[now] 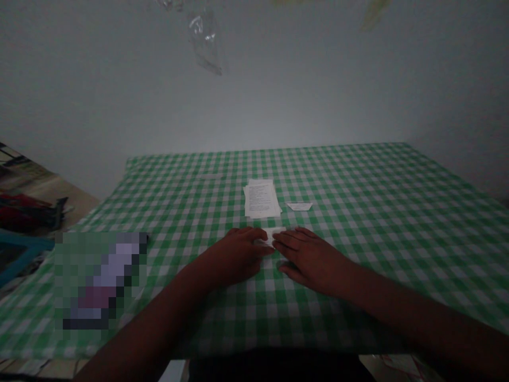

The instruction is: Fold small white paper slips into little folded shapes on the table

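Green-and-white gingham checks across the tablecloth (350, 180); plain white on the paper slip (273, 234) (black lines of print on the white sheets (260, 199)); pale grey on the wall (254, 95).

Your small folded white paper (273, 234) lies flat on the green gingham cloth (369, 212), right between your left hand (234, 257) and right hand (312, 260) (both partly cover it).

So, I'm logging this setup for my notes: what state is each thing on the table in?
Left hand: fingers curled against the paper strip, grip unclear.
Right hand: flat, fingertips at the strip.
White paper strip: lying between the hands, partly covered, apparently folded.
Printed sheets: stacked flat, slightly askew.
Paper scrap: lying flat, apart from the stack.
Gingham tablecloth: spread flat.
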Action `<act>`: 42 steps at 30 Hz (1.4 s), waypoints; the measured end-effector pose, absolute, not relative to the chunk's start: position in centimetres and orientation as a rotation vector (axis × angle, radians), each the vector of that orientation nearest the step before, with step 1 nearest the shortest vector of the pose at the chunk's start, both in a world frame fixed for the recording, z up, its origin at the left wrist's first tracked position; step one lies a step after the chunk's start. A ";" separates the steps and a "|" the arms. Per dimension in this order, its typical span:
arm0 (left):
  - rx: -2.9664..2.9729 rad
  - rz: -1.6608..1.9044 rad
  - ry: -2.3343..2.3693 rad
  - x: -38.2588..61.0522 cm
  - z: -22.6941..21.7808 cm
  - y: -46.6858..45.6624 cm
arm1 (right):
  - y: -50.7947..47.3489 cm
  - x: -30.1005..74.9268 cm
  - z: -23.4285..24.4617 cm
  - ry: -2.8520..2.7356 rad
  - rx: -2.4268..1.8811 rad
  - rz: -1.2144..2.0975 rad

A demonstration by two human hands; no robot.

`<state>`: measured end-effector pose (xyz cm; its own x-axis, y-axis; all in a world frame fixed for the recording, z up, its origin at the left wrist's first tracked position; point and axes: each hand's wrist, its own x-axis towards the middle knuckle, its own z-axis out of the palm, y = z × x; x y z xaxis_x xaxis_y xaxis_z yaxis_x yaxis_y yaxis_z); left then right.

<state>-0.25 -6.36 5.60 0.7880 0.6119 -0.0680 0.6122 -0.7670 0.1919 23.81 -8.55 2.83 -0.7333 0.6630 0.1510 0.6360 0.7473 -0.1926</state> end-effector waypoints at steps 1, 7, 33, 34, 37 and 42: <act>2.771 -0.006 0.959 -0.3 5.7 -6.4 | -8.6 23.8 2.8 -2.736 -1.031 0.186; 2.757 -0.003 0.947 -0.2 5.8 -6.3 | -8.6 23.6 2.9 -2.743 -1.049 0.168; 2.738 -0.030 0.939 -0.4 5.9 -6.1 | -8.6 23.8 2.8 -2.737 -1.052 0.181; 2.752 -0.034 0.941 -0.3 6.0 -6.2 | -8.5 23.8 2.9 -2.737 -1.048 0.184; 2.797 -0.048 0.957 0.0 6.0 -6.6 | -8.5 23.8 2.9 -2.733 -1.038 0.197; 2.851 -0.040 0.956 0.2 5.9 -6.8 | -8.5 23.8 2.8 -2.725 -1.026 0.174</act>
<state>0.25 -6.81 5.94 0.7985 0.5982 -0.0678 0.6018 -0.7899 0.1182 23.85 -8.52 2.81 -0.7304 0.6624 0.1666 0.6359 0.7485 -0.1881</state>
